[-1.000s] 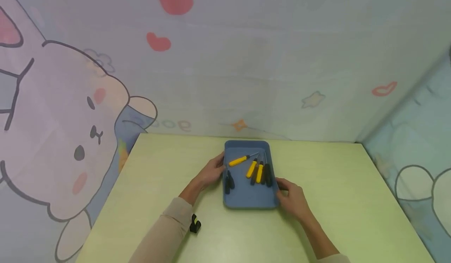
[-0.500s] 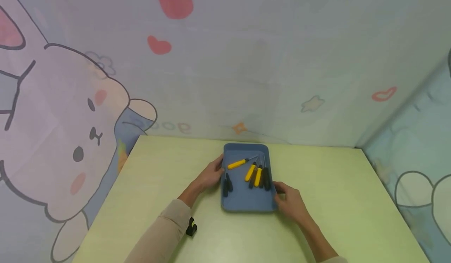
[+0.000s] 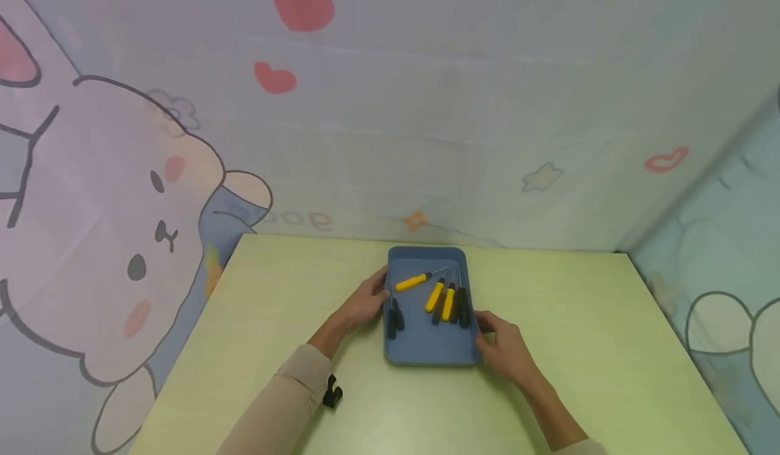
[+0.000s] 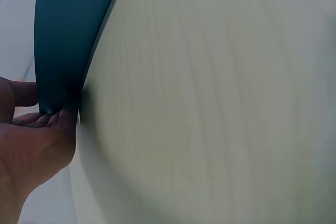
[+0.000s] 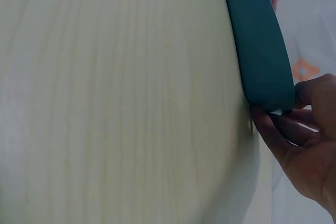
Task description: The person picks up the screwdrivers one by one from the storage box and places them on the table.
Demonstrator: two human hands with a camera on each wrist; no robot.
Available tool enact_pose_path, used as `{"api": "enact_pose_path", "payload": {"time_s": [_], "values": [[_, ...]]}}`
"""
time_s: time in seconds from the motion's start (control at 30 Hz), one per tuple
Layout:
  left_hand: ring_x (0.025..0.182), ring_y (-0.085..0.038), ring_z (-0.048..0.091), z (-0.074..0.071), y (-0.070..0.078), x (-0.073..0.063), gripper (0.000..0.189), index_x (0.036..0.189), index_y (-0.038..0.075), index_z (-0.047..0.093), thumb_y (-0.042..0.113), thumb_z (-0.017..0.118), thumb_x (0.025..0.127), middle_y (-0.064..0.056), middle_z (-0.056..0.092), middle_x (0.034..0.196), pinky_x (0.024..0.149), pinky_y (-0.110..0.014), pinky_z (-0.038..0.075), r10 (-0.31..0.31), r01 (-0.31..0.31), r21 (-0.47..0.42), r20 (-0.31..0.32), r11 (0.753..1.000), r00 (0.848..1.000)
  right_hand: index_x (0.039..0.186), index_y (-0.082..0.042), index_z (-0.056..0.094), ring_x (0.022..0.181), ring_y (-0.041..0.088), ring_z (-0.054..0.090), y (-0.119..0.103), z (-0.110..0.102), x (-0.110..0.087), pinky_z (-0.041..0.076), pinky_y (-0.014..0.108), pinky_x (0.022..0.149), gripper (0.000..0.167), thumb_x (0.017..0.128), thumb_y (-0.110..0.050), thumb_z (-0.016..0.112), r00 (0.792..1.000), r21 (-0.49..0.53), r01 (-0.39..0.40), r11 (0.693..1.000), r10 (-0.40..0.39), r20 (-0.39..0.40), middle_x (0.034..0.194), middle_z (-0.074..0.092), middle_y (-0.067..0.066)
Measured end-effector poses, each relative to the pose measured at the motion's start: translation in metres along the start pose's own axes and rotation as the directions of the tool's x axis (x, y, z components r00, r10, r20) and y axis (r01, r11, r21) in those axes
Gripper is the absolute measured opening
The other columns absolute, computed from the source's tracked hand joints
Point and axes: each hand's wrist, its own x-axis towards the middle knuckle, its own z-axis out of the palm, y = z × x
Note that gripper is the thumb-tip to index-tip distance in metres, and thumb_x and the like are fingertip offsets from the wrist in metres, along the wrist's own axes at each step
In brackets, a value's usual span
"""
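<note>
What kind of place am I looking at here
Possibly a small set-up workspace: a pale wood-grained table against a cartoon-printed backdrop, with a blue tray of yellow- and black-handled tools on it.

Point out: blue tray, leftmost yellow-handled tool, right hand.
Blue tray point(image 3: 429, 348): head view, bare floor.
Leftmost yellow-handled tool point(image 3: 412, 282): head view, yellow handle.
Right hand point(image 3: 504, 348): head view, middle of the hand.

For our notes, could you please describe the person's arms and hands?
The beige fabric left sleeve is creased near its end; the beige right sleeve barely shows. The left hand and right hand are ungloved. Whether the small black object beside the left sleeve is worn is unclear.
</note>
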Motion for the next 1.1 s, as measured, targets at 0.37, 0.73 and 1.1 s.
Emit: {"api": "enact_pose_path", "payload": {"time_s": [0.37,0.73,1.1], "values": [[0.159,-0.036,0.024,-0.003,0.004,0.0,0.065,0.169,0.0,0.012,0.006,0.043,0.113,-0.02,0.019,0.174,0.128,-0.049,0.024,0.013,-0.013,-0.021,0.021,1.0,1.0,0.134,0.001,0.069,0.111,0.034,0.072,-0.007,-0.003,0.001,0.054,0.055,0.099,0.042,0.092,0.004,0.064,0.999,0.007,-0.032,0.999,0.032,-0.025,0.114,0.077,0.016],[0.159,-0.036,0.024,0.0,0.005,0.003,0.065,0.168,-0.002,0.011,0.006,0.044,0.113,-0.021,0.02,0.174,0.129,-0.048,0.024,0.018,-0.018,0.01,0.036,1.0,0.999,0.134,-0.005,0.071,0.115,0.032,0.072,-0.005,-0.006,-0.005,0.055,0.046,0.098,0.043,0.092,-0.004,0.068,0.989,0.057,-0.142,0.988,0.144,-0.02,0.118,0.077,0.014],[0.158,-0.036,0.027,-0.002,0.01,0.002,0.067,0.167,-0.004,0.013,0.003,0.045,0.11,-0.023,0.023,0.172,0.128,-0.048,0.023,0.0,0.0,0.049,0.006,0.999,1.0,0.137,0.005,0.065,0.114,0.036,0.072,-0.001,-0.013,0.005,0.064,0.033,0.084,0.04,0.104,-0.016,0.07,0.97,0.281,-0.239,0.929,0.218,0.104,0.127,0.072,0.024]]}}
